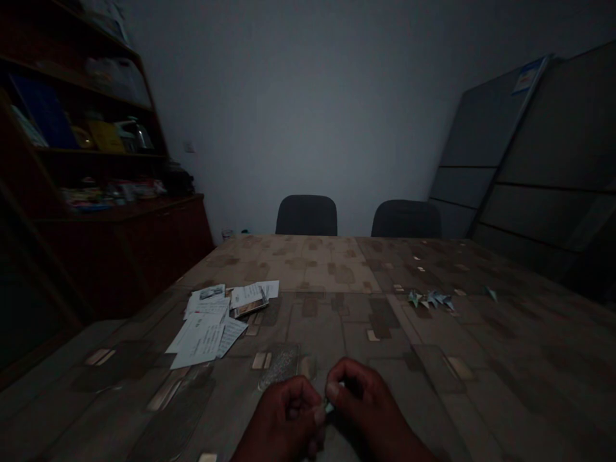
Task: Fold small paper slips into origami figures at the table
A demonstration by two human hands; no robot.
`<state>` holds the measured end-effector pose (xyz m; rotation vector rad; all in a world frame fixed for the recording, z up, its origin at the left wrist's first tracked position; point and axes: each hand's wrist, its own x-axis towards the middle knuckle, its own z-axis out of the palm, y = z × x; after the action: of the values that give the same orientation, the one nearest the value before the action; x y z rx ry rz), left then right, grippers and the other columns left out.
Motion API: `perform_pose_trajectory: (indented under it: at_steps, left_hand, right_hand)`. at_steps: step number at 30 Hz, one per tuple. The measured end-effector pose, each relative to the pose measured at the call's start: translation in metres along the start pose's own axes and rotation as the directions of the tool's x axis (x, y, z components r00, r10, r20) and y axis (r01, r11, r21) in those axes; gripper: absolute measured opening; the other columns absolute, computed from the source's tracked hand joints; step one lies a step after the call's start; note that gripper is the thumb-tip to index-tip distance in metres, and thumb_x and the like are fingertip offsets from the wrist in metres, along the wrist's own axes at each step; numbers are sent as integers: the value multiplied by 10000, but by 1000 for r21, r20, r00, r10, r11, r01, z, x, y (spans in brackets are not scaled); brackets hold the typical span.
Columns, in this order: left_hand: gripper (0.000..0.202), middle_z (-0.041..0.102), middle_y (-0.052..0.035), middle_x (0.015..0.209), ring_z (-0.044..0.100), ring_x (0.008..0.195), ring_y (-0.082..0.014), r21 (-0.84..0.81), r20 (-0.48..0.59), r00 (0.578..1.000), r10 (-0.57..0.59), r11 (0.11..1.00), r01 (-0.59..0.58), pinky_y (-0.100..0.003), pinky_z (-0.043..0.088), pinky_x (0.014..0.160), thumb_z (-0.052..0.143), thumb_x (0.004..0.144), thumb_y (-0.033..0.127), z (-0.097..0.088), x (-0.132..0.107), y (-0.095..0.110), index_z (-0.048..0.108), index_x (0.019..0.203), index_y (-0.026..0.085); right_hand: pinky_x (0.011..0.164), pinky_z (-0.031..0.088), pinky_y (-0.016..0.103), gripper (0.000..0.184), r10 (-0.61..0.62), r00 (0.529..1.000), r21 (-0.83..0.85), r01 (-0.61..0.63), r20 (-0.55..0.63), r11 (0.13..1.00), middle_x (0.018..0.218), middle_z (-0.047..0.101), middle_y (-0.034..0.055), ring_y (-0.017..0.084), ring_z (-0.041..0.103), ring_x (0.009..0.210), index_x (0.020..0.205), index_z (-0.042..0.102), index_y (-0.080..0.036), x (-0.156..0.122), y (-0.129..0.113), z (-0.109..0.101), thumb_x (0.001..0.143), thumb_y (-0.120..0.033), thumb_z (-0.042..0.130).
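Observation:
Close to the table's near side, my left hand point(292, 414) and my right hand point(360, 401) meet with their fingertips almost touching. Between them they pinch a small, pale piece of folded paper point(329, 407), mostly covered by the fingers. Its exact shape is too small and dim to make out. Farther off to the right sits a cluster of little folded paper figures point(430, 299), pointed like paper cranes. A single similar figure point(491, 294) lies apart from them.
Loose printed sheets point(199, 333) are spread on the left of the patterned tablecloth point(312, 314), beside a small flat case point(251, 306). Two dark chairs point(307, 215) point(407, 219) stand behind the table. A loaded shelf cabinet point(120, 215) rises at left, and grey panels point(471, 135) at right.

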<state>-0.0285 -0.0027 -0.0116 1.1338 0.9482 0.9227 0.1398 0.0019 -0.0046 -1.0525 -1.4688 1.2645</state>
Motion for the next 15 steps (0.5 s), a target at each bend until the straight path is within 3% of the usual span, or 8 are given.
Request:
perform_pose_trajectory:
  at_steps: [3,5,15]
  left_hand:
    - [324,634,3,526,528,454,-105,-19,-31,999,9,1000,-10,-215,401,464,786,673,410,0,3,-6,583,664,158]
    - [312,645,-3,538,553,478,-114,-10,-41,999,25,1000,-26,-224,419,486,800,664,392,-1,4,-9,606,654,148]
    - [435,676,-27,525,552,440,-100,-123,68,997,-21,992,29,-206,408,458,838,639,495,-3,4,-4,571,653,151]
  right_hand:
    - [600,344,270,254,-68,997,-169,64,-20,983,682,528,-3,170,475,664,734,605,-176,1,2,-2,831,-411,615]
    - [594,342,268,251,-100,995,-196,94,-20,976,684,523,-3,172,475,665,739,600,-179,1,2,-1,831,-413,597]
    - [544,299,249,519,44,998,54,-46,43,997,600,440,-40,133,385,588,678,527,-183,4,-4,0,724,-682,660]
